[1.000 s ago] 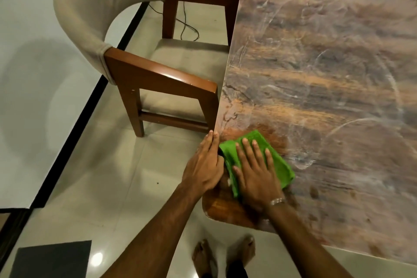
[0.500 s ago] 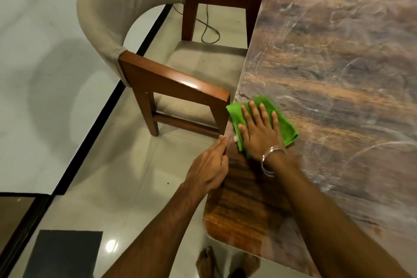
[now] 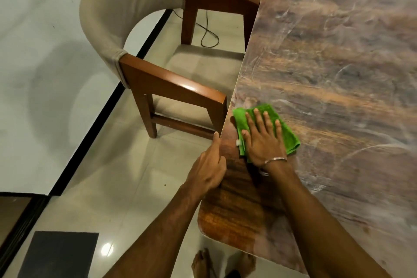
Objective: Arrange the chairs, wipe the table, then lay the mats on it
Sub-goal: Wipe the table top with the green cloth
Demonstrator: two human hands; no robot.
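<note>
A brown marbled table [image 3: 338, 63] fills the right of the view, with pale wipe streaks over it. My right hand [image 3: 264, 140] lies flat, fingers spread, pressing a folded green cloth [image 3: 291, 140] onto the tabletop near its left edge. My left hand [image 3: 208, 169] rests against that left edge just below the cloth, fingers loosely curled, holding nothing. A wooden chair [image 3: 171, 79] with a curved beige back stands tucked against the table's left side, its near armrest almost touching the edge beside the cloth. No mats are in sight.
A black cable [image 3: 208, 36] trails on the tiled floor beyond the chair. A dark floor mat [image 3: 58, 255] lies at the bottom left. A black strip [image 3: 94, 133] divides the tiles from a white surface at left. My bare feet [image 3: 223, 264] stand at the table's near corner.
My right hand has slid the green cloth along the table's left edge, away from the near corner towards the chair's armrest. My left hand has stayed on the edge, now behind the cloth.
</note>
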